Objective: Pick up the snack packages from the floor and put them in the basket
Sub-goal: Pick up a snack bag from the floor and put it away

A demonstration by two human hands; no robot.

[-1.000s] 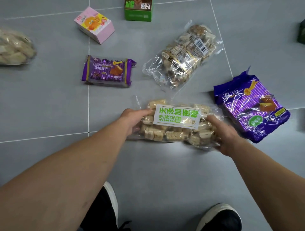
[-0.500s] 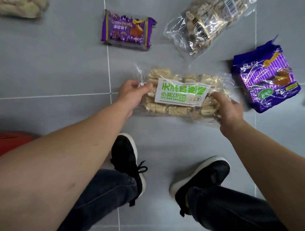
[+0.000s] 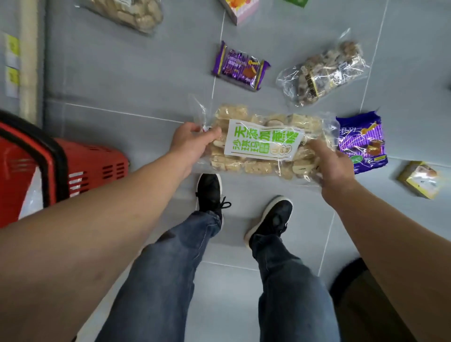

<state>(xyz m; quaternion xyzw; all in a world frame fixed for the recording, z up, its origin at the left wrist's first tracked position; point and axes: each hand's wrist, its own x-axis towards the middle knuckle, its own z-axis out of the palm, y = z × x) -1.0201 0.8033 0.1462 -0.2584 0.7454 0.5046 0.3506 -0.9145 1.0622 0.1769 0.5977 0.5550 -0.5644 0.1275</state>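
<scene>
A clear bag of pale snack bars with a green-and-white label (image 3: 262,144) hangs in the air above the floor, held at both ends. My left hand (image 3: 192,141) grips its left end and my right hand (image 3: 332,166) grips its right end. The red basket (image 3: 97,168) with a black handle stands at the left, apart from the bag. On the floor lie a small purple biscuit pack (image 3: 240,67), a clear bag of brown snacks (image 3: 322,73), a large purple pack (image 3: 363,144), a yellow box (image 3: 421,179), and another clear bag (image 3: 131,12) at the top left.
My two black shoes (image 3: 210,192) and jeans are directly below the held bag. A pink box (image 3: 241,9) and a green box (image 3: 296,2) sit at the top edge. A pale post (image 3: 28,61) runs along the left. Grey floor tiles lie between the packages.
Both hands have lifted the labelled bag off the floor and I have stood up. The view has swung left, bringing the red basket into sight.
</scene>
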